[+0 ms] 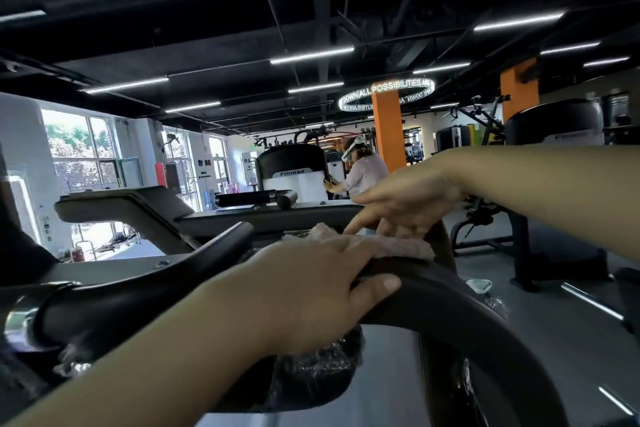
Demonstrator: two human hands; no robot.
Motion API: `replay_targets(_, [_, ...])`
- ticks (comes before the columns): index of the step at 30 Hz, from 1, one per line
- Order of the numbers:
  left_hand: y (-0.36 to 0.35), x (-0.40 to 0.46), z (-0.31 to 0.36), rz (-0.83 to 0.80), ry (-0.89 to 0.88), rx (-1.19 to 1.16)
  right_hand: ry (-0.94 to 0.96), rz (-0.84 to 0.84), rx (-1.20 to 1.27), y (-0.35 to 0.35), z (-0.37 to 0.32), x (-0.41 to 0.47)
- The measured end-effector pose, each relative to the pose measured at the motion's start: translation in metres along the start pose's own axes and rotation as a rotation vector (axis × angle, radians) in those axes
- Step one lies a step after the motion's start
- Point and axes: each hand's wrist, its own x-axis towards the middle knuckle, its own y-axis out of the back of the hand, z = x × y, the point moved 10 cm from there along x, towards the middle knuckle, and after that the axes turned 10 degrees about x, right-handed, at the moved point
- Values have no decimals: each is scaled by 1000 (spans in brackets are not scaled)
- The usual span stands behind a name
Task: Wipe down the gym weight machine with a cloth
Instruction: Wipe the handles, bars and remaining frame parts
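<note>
Left hand (311, 291) grip wraps the curved black machine bar (450, 295), thumb underneath. Right hand (405, 204), fingers mostly straight, presses the pinkish cloth (398, 246) onto the bar top.

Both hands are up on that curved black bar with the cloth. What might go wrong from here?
The left hand grips the curved black bar right beside the pinkish cloth, so it may block the wiping path or leave fresh smudges. The right hand seems to press the cloth with fairly straight fingers, so the cloth could slip off the rounded bar. Crinkled plastic wrap below might snag it.
</note>
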Motion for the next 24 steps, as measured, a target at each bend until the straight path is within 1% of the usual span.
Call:
replay_targets(1, [-5, -5, 0, 6, 13, 50, 18, 0, -9, -3, -7, 2])
replay_targets(4, [-5, -11, -8, 141, 67, 208, 34, 31, -66, -13, -23, 4])
replay_targets(6, [-8, -16, -11, 168, 116, 275, 50, 53, -78, -15, -32, 7])
replay_targets(9, [-11, -28, -20, 172, 226, 335, 122, 64, -64, -25, -49, 12])
replay_targets(11, [-10, -37, -31, 207, 311, 299, 182, 93, -87, -32, -60, 15])
replay_targets(13, [-14, -46, -41, 264, 373, 277, 230, 154, -165, -39, -68, 15])
replay_targets(14, [-20, -49, -45, 266, 400, 268, 246, 189, -209, -42, -71, 14])
replay_targets(16, [-28, -52, -47, 261, 396, 233, 246, 246, -271, -42, -68, 9])
replay_targets(19, [-30, -51, -40, 325, 326, 286, 214, 300, -283, -31, -51, 0])
replay_targets(21, [-29, -47, -33, 383, 282, 306, 213, 337, -238, -27, -38, -2])
replay_targets(23, [-25, -43, -25, 413, 268, 321, 252, 469, -123, -10, -25, -7])
replay_targets(24, [-22, -40, -20, 445, 252, 322, 246, 516, -113, -7, -16, -13])
